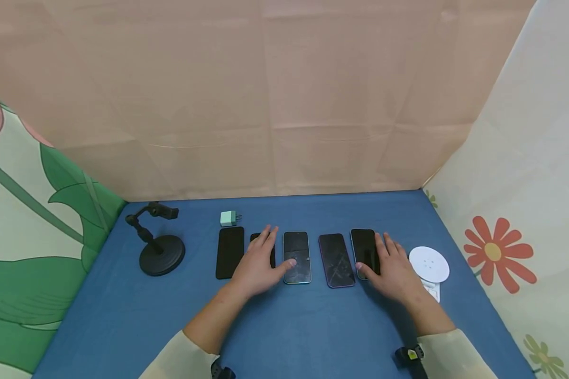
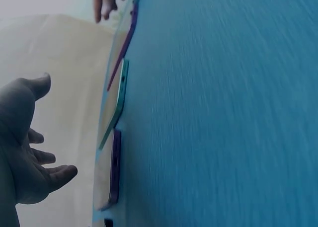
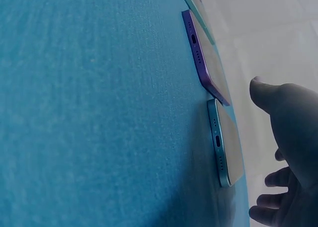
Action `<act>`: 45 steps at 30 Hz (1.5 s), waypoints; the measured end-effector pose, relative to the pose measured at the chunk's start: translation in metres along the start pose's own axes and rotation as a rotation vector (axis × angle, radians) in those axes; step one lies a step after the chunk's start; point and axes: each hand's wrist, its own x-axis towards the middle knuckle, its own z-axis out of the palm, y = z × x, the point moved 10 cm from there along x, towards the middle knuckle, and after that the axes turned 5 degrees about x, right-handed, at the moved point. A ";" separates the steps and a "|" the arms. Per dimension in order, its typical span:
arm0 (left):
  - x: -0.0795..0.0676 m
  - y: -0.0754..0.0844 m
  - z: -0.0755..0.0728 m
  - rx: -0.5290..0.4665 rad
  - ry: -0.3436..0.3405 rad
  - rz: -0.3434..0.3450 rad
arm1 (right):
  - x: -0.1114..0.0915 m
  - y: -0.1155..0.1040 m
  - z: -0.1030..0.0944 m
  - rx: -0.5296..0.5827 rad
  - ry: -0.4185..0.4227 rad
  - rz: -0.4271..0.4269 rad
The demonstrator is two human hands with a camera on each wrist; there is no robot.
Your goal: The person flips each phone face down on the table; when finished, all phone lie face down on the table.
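Note:
Several phones lie screen up in a row on the blue cloth. My left hand [image 1: 257, 269], fingers spread and relaxed, hovers over a dark phone [image 1: 272, 257] that it partly hides. Its thumb overlaps the neighbouring phone with a light rim [image 1: 297, 263]; in the left wrist view the hand [image 2: 25, 152] holds nothing. Spread likewise, my right hand [image 1: 395, 273] is above the rightmost phone [image 1: 364, 245], whose blue edge [image 3: 218, 142] shows in the right wrist view. Between the hands lies a purple-edged phone [image 1: 336, 260]. A black phone [image 1: 229, 252] is at the row's left end.
A black stand [image 1: 162, 255] with a jointed arm is at the left. Behind the leftmost phone lies a pale green and white plug adapter [image 1: 228, 218]. A white round disc [image 1: 429, 264] sits right of my right hand. Cloth walls [image 1: 275, 105] border the table.

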 end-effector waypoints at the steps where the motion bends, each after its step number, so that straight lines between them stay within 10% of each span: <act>1: 0.001 0.003 0.001 -0.014 0.002 0.007 | 0.000 0.000 0.000 0.003 -0.001 0.000; 45: 0.042 0.081 0.079 -0.438 -0.150 -0.006 | 0.003 0.005 -0.001 0.110 0.009 0.032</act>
